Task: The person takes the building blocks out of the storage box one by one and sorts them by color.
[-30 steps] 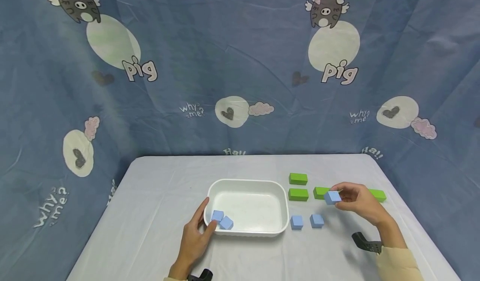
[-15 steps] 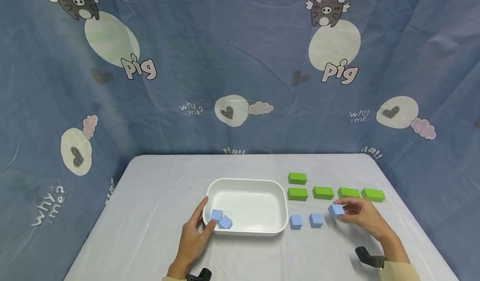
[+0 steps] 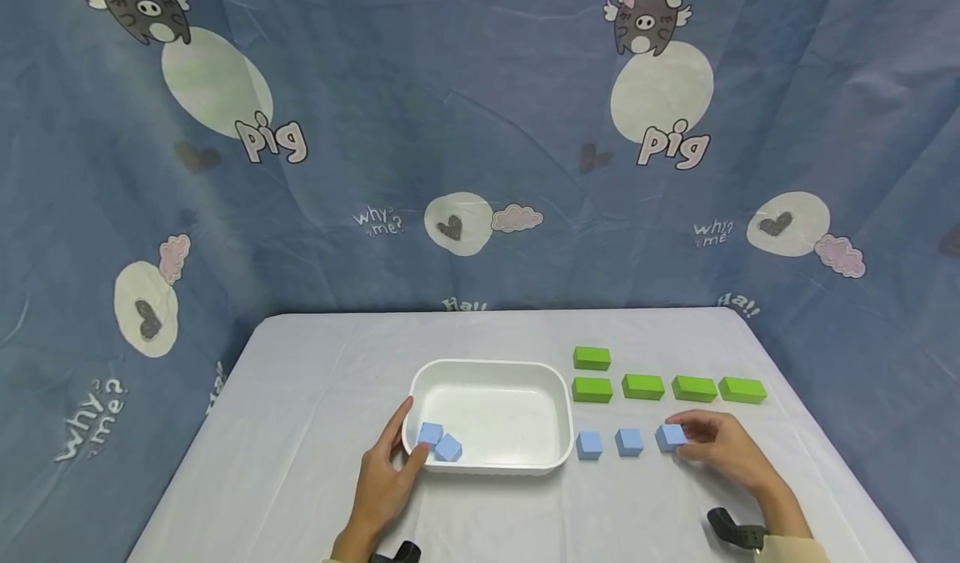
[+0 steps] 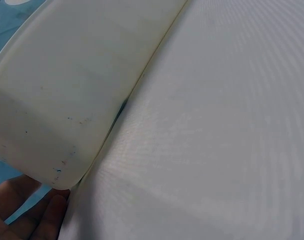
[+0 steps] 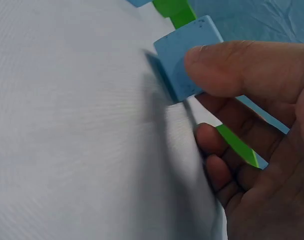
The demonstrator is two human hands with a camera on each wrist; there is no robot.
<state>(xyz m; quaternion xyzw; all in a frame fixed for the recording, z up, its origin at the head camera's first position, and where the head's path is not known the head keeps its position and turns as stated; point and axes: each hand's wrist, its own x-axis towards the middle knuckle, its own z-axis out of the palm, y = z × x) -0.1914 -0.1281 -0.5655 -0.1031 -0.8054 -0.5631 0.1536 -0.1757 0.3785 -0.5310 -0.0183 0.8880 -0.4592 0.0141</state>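
Note:
My left hand (image 3: 382, 480) grips the near left corner of a white tray (image 3: 498, 468), thumb at the front rim and fingers along the left side. In the left wrist view, curled fingers (image 4: 44, 215) show at the corner of the tray's outer wall (image 4: 82, 100). Two blue cubes (image 3: 448, 448) lie inside that corner. My right hand (image 3: 723, 446) pinches another blue cube (image 3: 671, 438) between thumb and fingers, close over the cloth. The right wrist view shows the thumb pressed on that cube's face (image 5: 174, 47). Left of it, two blue cubes (image 3: 629, 442) sit in line.
Behind the blue row, several green blocks (image 3: 642, 386) form a row, with one more green block (image 3: 592, 358) behind its left end. A white cloth (image 3: 300, 429) covers the table. A blue printed curtain (image 3: 525, 129) hangs at the back and sides.
My right hand has brought its blue cube down and toward me, from over the green row to the right end of the blue row. The left hand stays on the tray.

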